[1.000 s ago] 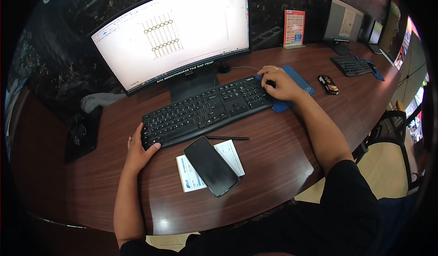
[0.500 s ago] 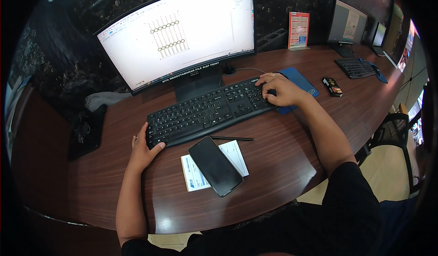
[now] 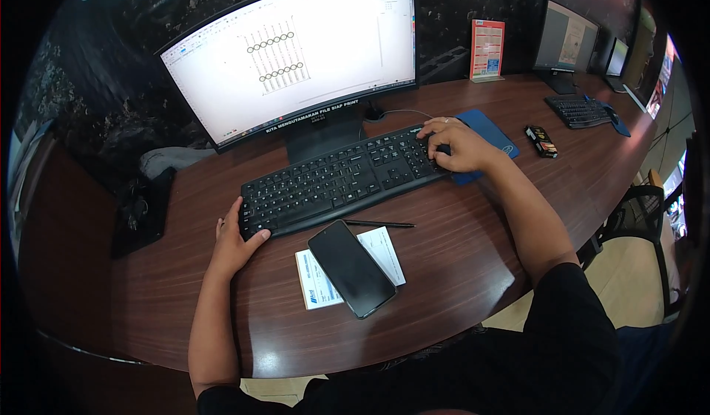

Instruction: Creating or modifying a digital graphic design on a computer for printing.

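Observation:
A long black keyboard lies slantwise on the desk below a large curved monitor. My left hand rests at its left end, thumb spread along the near corner and the other fingers along the side edge. Over the number pad at the right end, my right hand is bent with its fingers apart, fingertips on or just above the keys; I cannot tell whether any key is pressed. Neither hand holds anything. The monitor displays a drawing with two rows of small rings crossed by thin lines.
A dark phone lies on a white paper slip, near a black pen. A blue mouse pad is partly under my right hand. Farther right are a small dark box, a red-and-white stand card and another keyboard.

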Available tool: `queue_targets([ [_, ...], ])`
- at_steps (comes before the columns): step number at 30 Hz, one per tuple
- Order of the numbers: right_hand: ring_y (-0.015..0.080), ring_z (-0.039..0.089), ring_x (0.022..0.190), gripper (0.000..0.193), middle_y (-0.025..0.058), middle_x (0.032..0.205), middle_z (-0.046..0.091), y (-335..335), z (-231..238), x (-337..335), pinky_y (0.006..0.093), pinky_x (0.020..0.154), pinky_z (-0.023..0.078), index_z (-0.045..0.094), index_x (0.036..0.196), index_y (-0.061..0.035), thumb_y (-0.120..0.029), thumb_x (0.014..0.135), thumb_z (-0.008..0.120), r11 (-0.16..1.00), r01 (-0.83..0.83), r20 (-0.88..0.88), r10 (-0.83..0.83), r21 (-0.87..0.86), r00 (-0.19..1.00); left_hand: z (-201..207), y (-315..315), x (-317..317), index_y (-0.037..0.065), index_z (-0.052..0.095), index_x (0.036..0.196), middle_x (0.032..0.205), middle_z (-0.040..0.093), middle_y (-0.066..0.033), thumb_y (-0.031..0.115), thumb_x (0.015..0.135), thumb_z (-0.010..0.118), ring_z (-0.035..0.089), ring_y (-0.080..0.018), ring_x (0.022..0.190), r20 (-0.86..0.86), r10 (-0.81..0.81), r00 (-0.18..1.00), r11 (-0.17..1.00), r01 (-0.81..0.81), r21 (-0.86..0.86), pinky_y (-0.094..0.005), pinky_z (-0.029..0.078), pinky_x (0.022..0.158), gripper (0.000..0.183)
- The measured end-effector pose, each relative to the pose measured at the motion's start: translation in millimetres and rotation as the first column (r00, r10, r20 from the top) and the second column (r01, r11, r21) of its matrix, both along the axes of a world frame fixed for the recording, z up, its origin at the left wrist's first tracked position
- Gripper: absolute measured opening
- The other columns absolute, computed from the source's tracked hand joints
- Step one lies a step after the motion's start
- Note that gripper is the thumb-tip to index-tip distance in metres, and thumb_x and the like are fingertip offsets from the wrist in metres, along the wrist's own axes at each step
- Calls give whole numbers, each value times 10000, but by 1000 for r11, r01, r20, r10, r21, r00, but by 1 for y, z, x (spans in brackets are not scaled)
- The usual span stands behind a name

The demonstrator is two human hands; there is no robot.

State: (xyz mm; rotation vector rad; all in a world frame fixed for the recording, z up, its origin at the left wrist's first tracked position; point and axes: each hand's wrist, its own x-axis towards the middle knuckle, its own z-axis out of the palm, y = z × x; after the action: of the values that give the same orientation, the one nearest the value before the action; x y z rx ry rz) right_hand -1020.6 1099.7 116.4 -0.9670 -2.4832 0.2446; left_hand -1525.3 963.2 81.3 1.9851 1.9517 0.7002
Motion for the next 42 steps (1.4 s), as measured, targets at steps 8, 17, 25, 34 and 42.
queue_targets([
  [8,342,492,1332,220,135,1364,589,-8,-1,-11,459,1141,344,653,973,-89,-116,755,659,999,-37,17,37,-16,999,3,-2,2,66,296,1568,1474,514,-243,410,802,816,430,-379,1426,15,14,1000,1000,-14,-21,-532,104,1247,988],
  [17,366,413,1402,360,156,1435,521,1,6,11,466,1160,326,599,1086,-77,-119,733,655,997,73,45,-72,-16,996,-1,0,-1,67,293,1569,1475,510,-253,429,807,810,425,-384,1430,-23,-9,1000,1000,9,10,-534,107,1246,990],
  [25,380,404,1406,380,159,1448,512,3,9,14,473,1166,324,596,1094,-75,-99,720,657,992,109,71,-104,-69,992,2,-1,1,61,297,1567,1482,500,-256,437,807,807,404,-389,1443,-7,13,1000,1000,-13,-12,-536,104,1246,990],
  [34,404,373,1437,396,185,1463,508,10,-5,17,500,1169,309,601,1112,-92,-113,729,699,988,157,-34,-156,5,987,2,-1,0,32,311,1558,1510,475,-233,499,799,795,390,-381,1452,-22,14,1000,1000,-15,-19,-568,111,1236,1015],
  [42,368,583,1207,314,172,1278,615,35,-48,23,431,1012,461,639,1106,-35,-164,832,723,880,468,-342,-416,83,843,-2,-2,-3,53,280,1572,1515,466,-235,449,817,795,384,-365,1457,-51,-5,999,1000,5,0,-539,95,1242,997],
])
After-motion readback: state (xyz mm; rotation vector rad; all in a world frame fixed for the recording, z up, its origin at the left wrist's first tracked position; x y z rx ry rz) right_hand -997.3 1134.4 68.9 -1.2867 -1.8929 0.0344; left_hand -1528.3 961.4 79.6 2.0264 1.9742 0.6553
